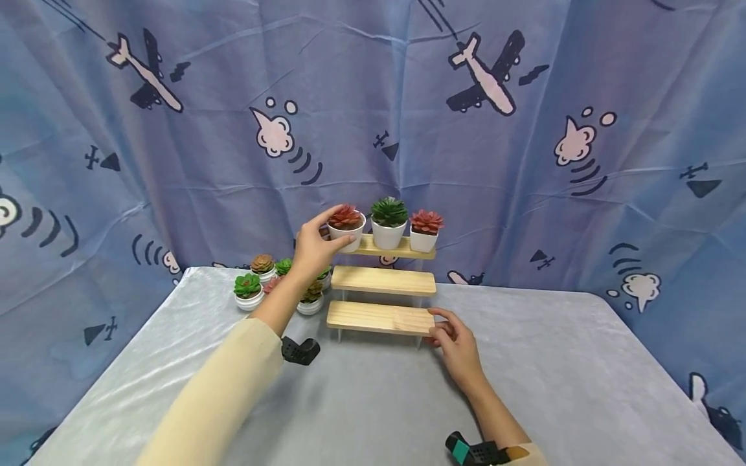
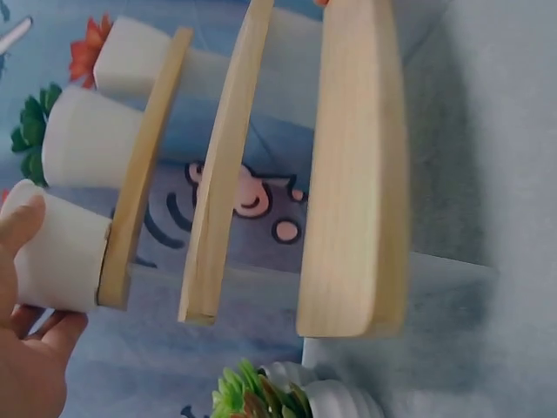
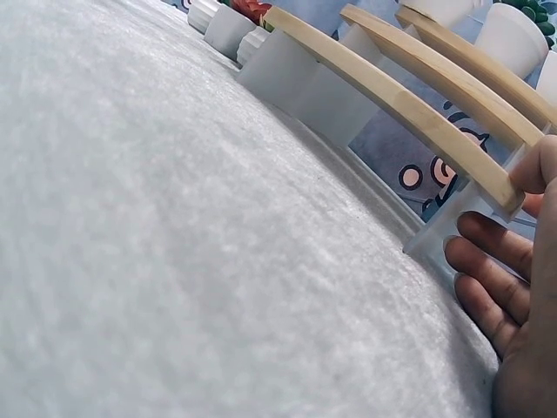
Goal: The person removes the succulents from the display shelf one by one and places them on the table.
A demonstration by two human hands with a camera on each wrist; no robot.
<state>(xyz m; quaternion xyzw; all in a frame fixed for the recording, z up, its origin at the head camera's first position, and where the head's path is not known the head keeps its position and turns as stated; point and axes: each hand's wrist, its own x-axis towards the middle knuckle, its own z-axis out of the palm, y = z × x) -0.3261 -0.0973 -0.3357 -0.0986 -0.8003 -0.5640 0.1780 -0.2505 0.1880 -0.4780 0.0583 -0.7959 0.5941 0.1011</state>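
Note:
A three-tier wooden shelf stand point(image 1: 381, 279) rises in steps on clear supports. On the left end of its top board, my left hand point(image 1: 313, 249) grips a white pot with a red succulent point(image 1: 357, 235), fingers and thumb around its sides. In the left wrist view that pot point(image 2: 65, 252) has its base right at the board. Beside it stand a white pot with a green succulent point(image 1: 387, 236) and another with a red succulent point(image 1: 423, 242). My right hand point(image 1: 459, 353) holds the right end of the lowest board point(image 3: 383, 100) between thumb and forefinger, the other fingers below it.
Several small succulents in white ribbed pots point(image 1: 249, 300) cluster left of the stand, partly hidden behind my left forearm. A pale cloth point(image 1: 373, 401) covers the table. Behind it hangs a blue curtain point(image 1: 361, 77) printed with planes.

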